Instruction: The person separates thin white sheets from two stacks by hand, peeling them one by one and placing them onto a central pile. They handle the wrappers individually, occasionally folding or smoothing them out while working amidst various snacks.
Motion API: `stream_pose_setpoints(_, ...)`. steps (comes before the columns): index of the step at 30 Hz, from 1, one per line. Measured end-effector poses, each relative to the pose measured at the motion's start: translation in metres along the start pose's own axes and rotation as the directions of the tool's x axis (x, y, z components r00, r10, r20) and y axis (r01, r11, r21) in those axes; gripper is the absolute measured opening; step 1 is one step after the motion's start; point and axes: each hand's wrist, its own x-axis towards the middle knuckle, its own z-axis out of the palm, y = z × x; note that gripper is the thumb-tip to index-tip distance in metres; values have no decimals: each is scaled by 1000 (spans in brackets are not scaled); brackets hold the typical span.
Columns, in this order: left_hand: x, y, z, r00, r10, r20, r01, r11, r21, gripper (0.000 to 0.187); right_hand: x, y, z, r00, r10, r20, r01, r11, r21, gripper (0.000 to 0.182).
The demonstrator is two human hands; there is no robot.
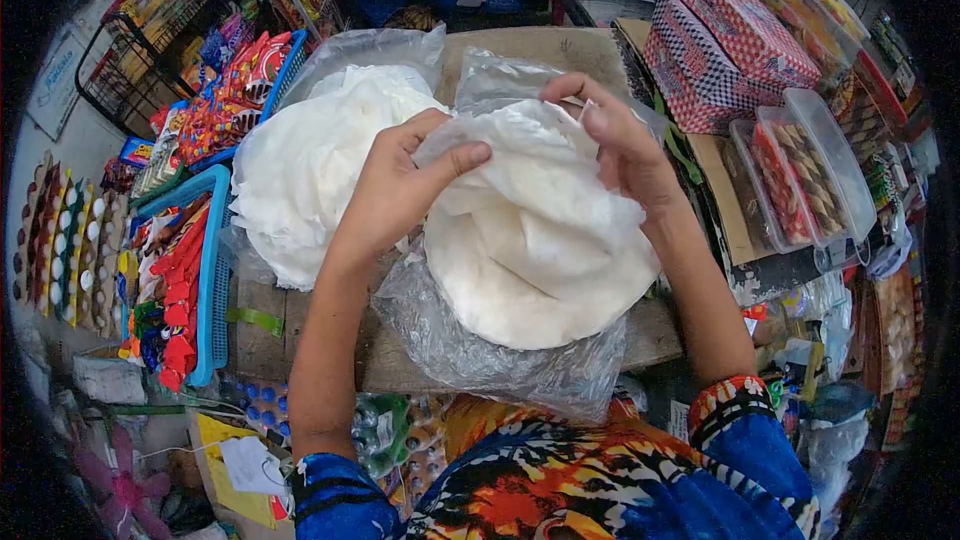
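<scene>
My left hand (415, 165) pinches the upper left edge of a thin, round white spring roll wrapper (540, 165), thumb on top. On the opposite edge, my right hand (630, 145) is curled with its fingers at the same wrapper; part of its grip is hidden. The raised wrapper is creased and folds over a stack of wrappers (520, 305) below. This stack rests on a clear plastic bag (500, 370). Beside my left forearm lies a second, larger pile of wrappers (310, 175), on plastic as well.
Both piles sit on a worn wooden board (380, 355). Blue baskets (212, 290) of packaged snacks stand left, near egg trays (85, 250). Red-and-white checkered boxes (725, 50) and clear plastic food tubs (800, 170) are at right. A green strip (256, 320) lies near the board's left edge.
</scene>
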Motion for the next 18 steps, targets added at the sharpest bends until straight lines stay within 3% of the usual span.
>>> stream_pose_setpoints(2,0,-1,1,1000,-8,-4,7,995,-103,20,1,-2,-7,998,55,0,-52,948,-314,39)
stream_pose_setpoints(3,0,-2,1,1000,-7,-3,6,995,-103,20,2,-1,-6,999,54,-1,-51,948,-314,39)
stream_pose_setpoints(5,1,-4,3,1000,5,-17,-7,997,-81,20,5,2,-3,996,69,63,-62,993,-104,45)
stream_pose_setpoints(6,1,-5,4,1000,6,-14,-7,997,-81,20,6,2,-6,996,67,61,-61,993,-104,45)
stream_pose_setpoints(8,1,-6,5,993,75,-86,-86,987,-133,21,8,0,-13,985,93,148,-103,992,66,49)
stream_pose_setpoints(12,2,-5,2,992,84,-97,-95,989,-117,23,9,-1,-18,982,90,165,-90,996,-4,49)
stream_pose_setpoints(14,1,-3,3,996,79,-50,-83,993,-89,21,6,0,-10,992,99,79,-85,983,-164,44)
stream_pose_setpoints(18,1,-2,4,1000,28,13,-27,996,-90,20,4,5,-5,992,56,113,-20,954,-300,42)
